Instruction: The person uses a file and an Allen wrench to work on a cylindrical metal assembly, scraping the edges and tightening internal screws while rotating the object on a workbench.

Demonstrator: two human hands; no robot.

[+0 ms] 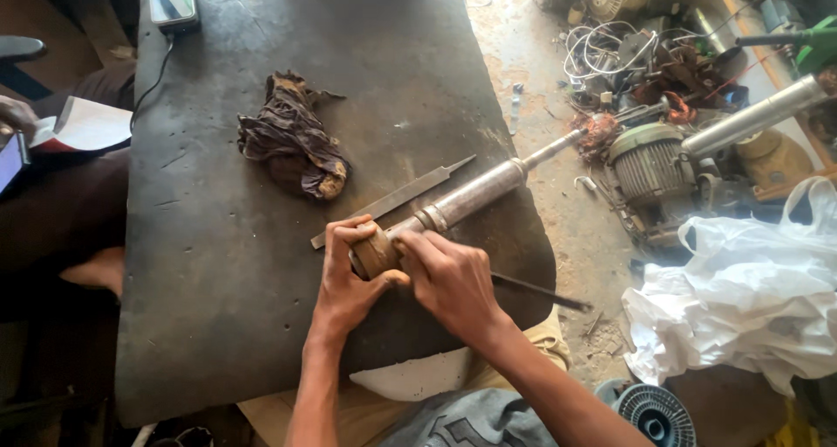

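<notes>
A long metal shaft (475,194) lies slanted on the dark worktop (218,264), its thin end pointing up and right past the table edge. Its near end carries a brown, worn cylindrical part (375,253). My left hand (346,277) wraps around that brown end from the left. My right hand (449,277) grips the shaft just beside it from the right. A flat metal file (397,198) lies on the worktop right behind the shaft, roughly parallel to it. A thin dark rod (540,293) sticks out to the right from under my right hand.
A crumpled brown rag (295,142) lies behind the file. A phone with a cable (173,2) rests at the far left corner. Another person (52,150) sits at left. On the floor at right are an electric motor (649,163), tangled wires (610,54), a white plastic bag (750,290) and a fan cover (654,412).
</notes>
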